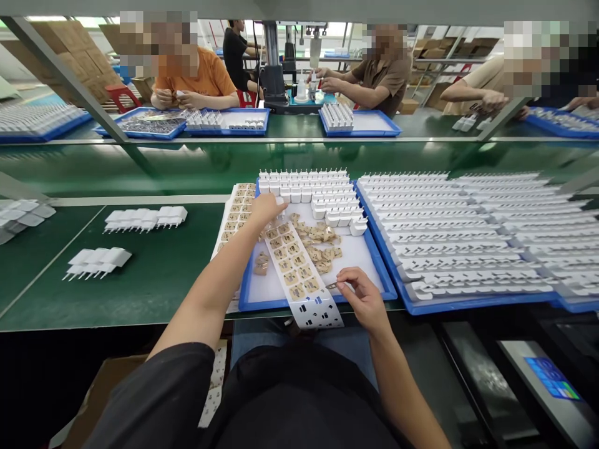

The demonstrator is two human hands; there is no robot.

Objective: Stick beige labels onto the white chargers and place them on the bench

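Note:
My left hand [267, 209] reaches over the left part of a blue-rimmed tray [388, 288], beside the rows of white plug housings [306, 181]. Its fingers are bent near the top of a sticker strip [291, 257]; what they hold, if anything, is hidden. Closed in a pinch, my right hand [362, 296] holds a small thin tool [331, 285] near the strip's lower right edge. The strip carries tan stickers, with bare spots at its lower end, which hangs over the tray's front rim. Tan pieces [322, 234] lie loose in the tray's middle.
More sticker sheets [239, 209] lie under the tray's left side. To the right stand trays of white housings [440, 234]. White plugs [145, 218] lie on the green table [159, 268] at left. Across the line, several people work behind blue trays [369, 123].

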